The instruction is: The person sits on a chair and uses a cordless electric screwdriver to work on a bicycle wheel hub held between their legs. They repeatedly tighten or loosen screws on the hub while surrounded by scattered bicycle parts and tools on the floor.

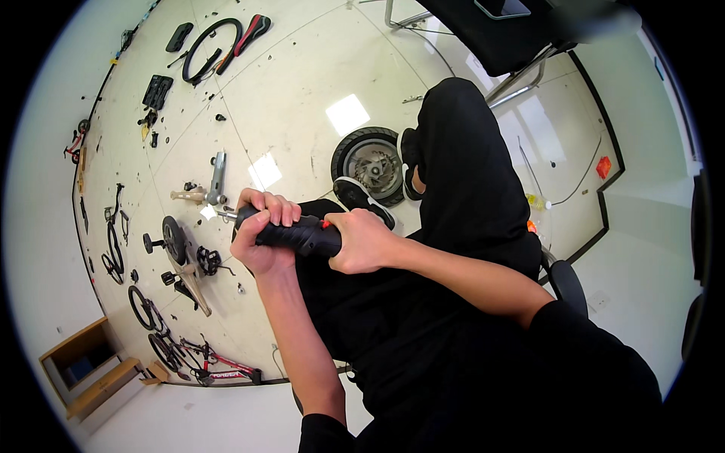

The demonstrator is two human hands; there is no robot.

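Mid-frame, the left hand (261,253) and right hand (364,241) each have a grip closed around a black, cylindrical plastic power tool (302,236); best keep fingers clear of its slim silver metal shaft (226,215).

Handheld driver tool (306,235), one: black, contoured; small red part (325,224) near right end; silver-coloured shaft (226,215) pointing left; held raised, crosswise.

A plain black top (483,377) is being worn, its short sleeves (589,347) leaving the forearms (303,340) bare. Black trousers (470,151) are fitting loosely, creasing in places. Black shoes (358,195) are showing white edging.
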